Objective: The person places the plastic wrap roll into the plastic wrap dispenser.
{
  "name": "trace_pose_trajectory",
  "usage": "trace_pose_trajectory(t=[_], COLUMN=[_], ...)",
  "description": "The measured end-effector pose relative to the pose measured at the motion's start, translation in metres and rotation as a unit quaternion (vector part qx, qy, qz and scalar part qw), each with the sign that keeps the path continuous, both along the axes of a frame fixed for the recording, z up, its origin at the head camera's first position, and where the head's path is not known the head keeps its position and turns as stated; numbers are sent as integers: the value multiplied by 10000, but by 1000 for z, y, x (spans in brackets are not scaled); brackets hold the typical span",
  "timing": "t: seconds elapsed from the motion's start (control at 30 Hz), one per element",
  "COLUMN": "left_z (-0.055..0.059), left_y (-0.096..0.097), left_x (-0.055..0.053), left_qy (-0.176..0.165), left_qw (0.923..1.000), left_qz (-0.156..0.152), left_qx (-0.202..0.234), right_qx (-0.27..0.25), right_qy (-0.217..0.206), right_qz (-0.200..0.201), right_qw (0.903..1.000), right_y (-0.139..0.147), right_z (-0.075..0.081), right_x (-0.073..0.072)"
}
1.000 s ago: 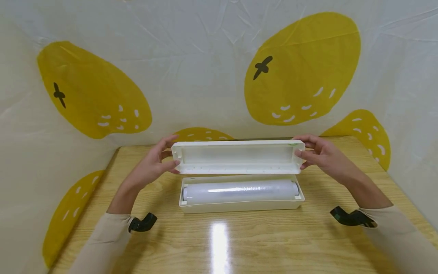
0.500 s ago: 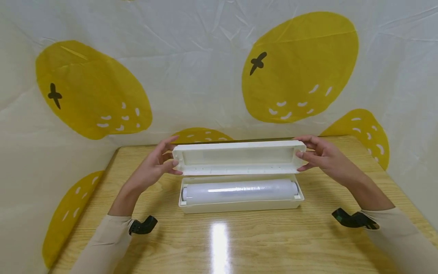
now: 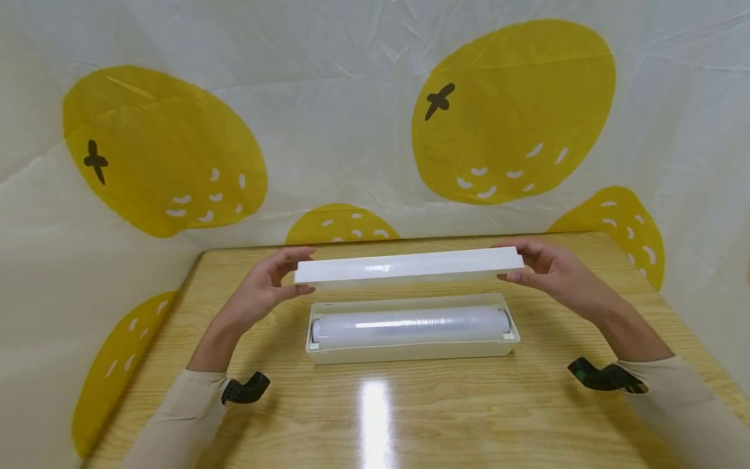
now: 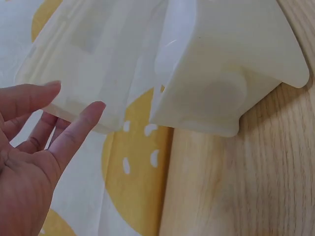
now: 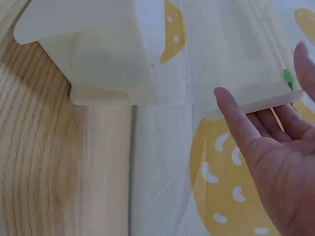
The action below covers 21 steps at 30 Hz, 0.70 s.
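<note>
A long white plastic lid [image 3: 410, 266] is held up level above and behind an open white box [image 3: 410, 355], apart from it. My left hand [image 3: 258, 286] grips the lid's left end between thumb and fingers. At its right end my right hand [image 3: 556, 270] grips it the same way. In the box lies a roll of cling film [image 3: 410, 327], shiny along its top. The lid's underside [image 4: 93, 64] shows in the left wrist view, beside the box end [image 4: 211, 88]. A small green piece [image 5: 288, 78] sits at the lid's end in the right wrist view.
The box stands on a wooden table [image 3: 457, 423] with a bright light reflection in front. A pale sheet [image 3: 328, 130] printed with yellow fruit hangs behind the table and along its sides. Black wrist mounts [image 3: 246, 387] stick out from both sleeves.
The lid has turned from showing its hollow inside to lying flat, top face up. Both hands have rotated with it and kept their grip. The box and roll stay put.
</note>
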<state>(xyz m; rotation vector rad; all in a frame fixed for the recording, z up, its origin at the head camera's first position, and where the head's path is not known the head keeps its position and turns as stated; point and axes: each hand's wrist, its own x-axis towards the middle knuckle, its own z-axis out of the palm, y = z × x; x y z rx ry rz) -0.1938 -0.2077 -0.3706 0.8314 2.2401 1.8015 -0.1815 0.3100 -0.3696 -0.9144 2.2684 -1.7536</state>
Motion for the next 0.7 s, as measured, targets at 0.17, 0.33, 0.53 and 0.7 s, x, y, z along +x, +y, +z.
trace_pose_trajectory(t=[0.17,0.33,0.53,0.7], left_z=[-2,-4,-9,-12], left_y=[0,3,7,11], left_x=[1,2,2,2], left_qy=[43,37,84,237], left_qw=[9998,9995,9994,9992], left_qz=[-172,-193,-293,-222], left_qx=[14,-240,-153,-220], right_qx=[389,404,36,35], right_qy=[363,431,182,153], right_qz=[-160,-371,-333,-366], right_qw=[9985,9976,9993,9992], right_y=[-1,-3,-5,-5], right_z=[-3,-7,-11,-15], right_x=[1,0,-2,-2])
